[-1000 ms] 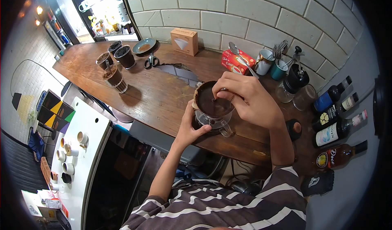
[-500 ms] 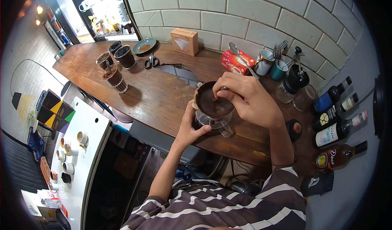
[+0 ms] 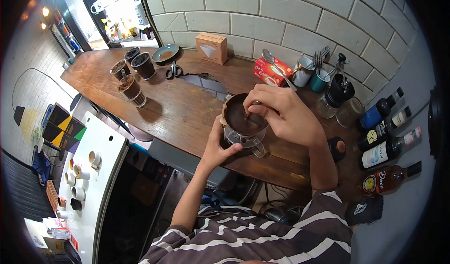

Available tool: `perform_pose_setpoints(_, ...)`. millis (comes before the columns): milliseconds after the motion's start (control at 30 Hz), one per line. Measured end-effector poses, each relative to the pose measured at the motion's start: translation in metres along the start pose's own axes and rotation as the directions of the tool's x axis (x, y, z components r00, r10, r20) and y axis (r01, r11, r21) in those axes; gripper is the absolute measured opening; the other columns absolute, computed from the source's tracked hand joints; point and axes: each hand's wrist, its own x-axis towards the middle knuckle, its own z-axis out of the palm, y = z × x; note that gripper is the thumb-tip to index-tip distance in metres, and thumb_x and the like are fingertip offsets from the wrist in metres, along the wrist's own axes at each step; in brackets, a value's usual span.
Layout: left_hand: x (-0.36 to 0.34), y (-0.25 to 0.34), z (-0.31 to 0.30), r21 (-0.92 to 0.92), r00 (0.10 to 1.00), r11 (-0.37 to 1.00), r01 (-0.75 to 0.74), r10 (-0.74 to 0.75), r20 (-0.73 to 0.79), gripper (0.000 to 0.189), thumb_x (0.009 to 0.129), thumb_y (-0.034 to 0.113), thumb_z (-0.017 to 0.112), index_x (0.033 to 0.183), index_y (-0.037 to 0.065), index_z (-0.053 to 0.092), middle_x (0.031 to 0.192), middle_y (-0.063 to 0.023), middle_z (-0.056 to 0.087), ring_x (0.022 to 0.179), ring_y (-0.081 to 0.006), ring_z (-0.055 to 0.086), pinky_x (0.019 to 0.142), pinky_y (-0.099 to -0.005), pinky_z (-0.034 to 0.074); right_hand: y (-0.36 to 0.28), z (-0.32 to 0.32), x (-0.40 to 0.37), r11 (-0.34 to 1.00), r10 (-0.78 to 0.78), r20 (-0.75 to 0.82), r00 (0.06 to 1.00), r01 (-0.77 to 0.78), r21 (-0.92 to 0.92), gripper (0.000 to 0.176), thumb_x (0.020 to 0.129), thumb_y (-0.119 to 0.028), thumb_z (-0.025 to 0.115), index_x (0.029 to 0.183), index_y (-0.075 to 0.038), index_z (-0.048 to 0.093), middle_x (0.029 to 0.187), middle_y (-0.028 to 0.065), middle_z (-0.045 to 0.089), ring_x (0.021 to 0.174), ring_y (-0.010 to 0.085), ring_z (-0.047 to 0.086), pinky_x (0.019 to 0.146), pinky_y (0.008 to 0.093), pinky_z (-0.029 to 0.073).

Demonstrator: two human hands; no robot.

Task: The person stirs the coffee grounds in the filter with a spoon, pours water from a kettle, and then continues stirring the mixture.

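A clear glass coffee dripper [image 3: 259, 147], lined with a paper filter [image 3: 224, 114] and filled with dark brown wet coffee [image 3: 240, 116], is on the wooden counter before me. My left hand [image 3: 219, 147] is wrapped around its near left side, thumb along the glass. From above right, my right hand [image 3: 281, 114] pinches the slim metal handle of what looks like a spoon [image 3: 256, 102], its lower end dipped out of sight in the coffee. Whatever is under the dripper is mostly hidden by my left hand.
Tumblers of coffee grounds [image 3: 132, 91], scissors [image 3: 174, 70] and a blue plate [image 3: 166, 54] are at the left. A cardboard box [image 3: 211, 48], red box [image 3: 271, 72], mugs [image 3: 303, 71] and grinder [image 3: 339, 90] line the wall; several bottles [image 3: 378, 154] stand right.
My right hand has shifted very slightly, moving the handle within the coffee. My left hand keeps its hold in the same place.
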Motion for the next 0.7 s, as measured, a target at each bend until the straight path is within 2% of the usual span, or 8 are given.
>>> perform_pose_setpoints(100,-0.0008,-0.0021,-0.0009,-0.003,1.0,1.0,0.001,-0.001,-0.001,0.091,0.072,0.037,0.081,0.141,0.0,0.033,0.132,-0.0115,0.045,0.127,-0.0219,0.043,0.109,-0.035,0.031,0.0009,0.0023,0.0003,0.999,-0.031,-0.046,0.998,0.033,0.038,0.005,0.086,0.004,0.058,0.09,0.002,0.057,0.082,0.0117,0.057,0.074,0.0291,0.058,0.067,0.0361,0.046)
perform_pose_setpoints(167,-0.0004,-0.0021,-0.0005,0.0,1.0,1.0,0.002,-0.002,-0.001,0.092,0.073,0.037,0.081,0.141,0.0,0.033,0.132,-0.0114,0.045,0.127,-0.022,0.043,0.109,-0.035,0.031,-0.0003,0.0022,-0.0006,1.0,0.007,-0.035,0.999,-0.007,-0.023,0.005,0.086,0.004,0.058,0.091,0.002,0.058,0.083,0.0119,0.057,0.074,0.0292,0.058,0.067,0.0357,0.046)
perform_pose_setpoints(300,0.0007,0.0003,0.0002,-0.01,1.0,1.0,-0.011,0.011,0.004,0.093,0.073,0.038,0.081,0.141,0.0,0.032,0.133,-0.0113,0.045,0.129,-0.0221,0.042,0.109,-0.0352,0.031,0.0015,0.0023,-0.0009,0.999,0.012,0.0,1.0,-0.012,0.031,0.005,0.087,0.004,0.058,0.091,0.002,0.058,0.083,0.0122,0.058,0.075,0.0291,0.059,0.067,0.0354,0.046)
perform_pose_setpoints(467,-0.0011,-0.0018,0.0005,-0.026,1.0,1.0,0.006,-0.007,-0.007,0.093,0.072,0.039,0.081,0.141,0.001,0.033,0.133,-0.0115,0.045,0.128,-0.0223,0.042,0.109,-0.0357,0.031,0.0,0.0011,-0.0009,0.999,0.006,-0.029,1.0,-0.007,-0.043,0.004,0.087,0.003,0.058,0.091,0.002,0.058,0.082,0.0124,0.058,0.074,0.0292,0.059,0.068,0.0357,0.046)
perform_pose_setpoints(567,-0.0011,-0.0033,-0.0012,0.011,1.0,1.0,0.005,-0.005,-0.006,0.092,0.073,0.039,0.081,0.141,0.0,0.034,0.133,-0.0116,0.045,0.128,-0.0223,0.042,0.109,-0.0358,0.032,-0.0022,-0.0003,0.0009,1.0,-0.002,-0.012,1.0,0.002,0.021,0.004,0.087,0.003,0.058,0.091,0.002,0.058,0.082,0.0124,0.058,0.075,0.0292,0.059,0.069,0.0362,0.046)
perform_pose_setpoints(700,-0.0012,-0.0039,-0.0006,0.014,1.0,1.0,-0.004,0.005,-0.007,0.091,0.072,0.039,0.081,0.14,0.0,0.034,0.132,-0.0116,0.045,0.127,-0.0225,0.043,0.108,-0.0359,0.032,0.0012,0.0018,-0.0003,1.0,-0.016,-0.057,0.998,0.017,0.012,0.004,0.087,0.003,0.058,0.091,0.002,0.058,0.082,0.0124,0.058,0.075,0.029,0.059,0.069,0.036,0.046)
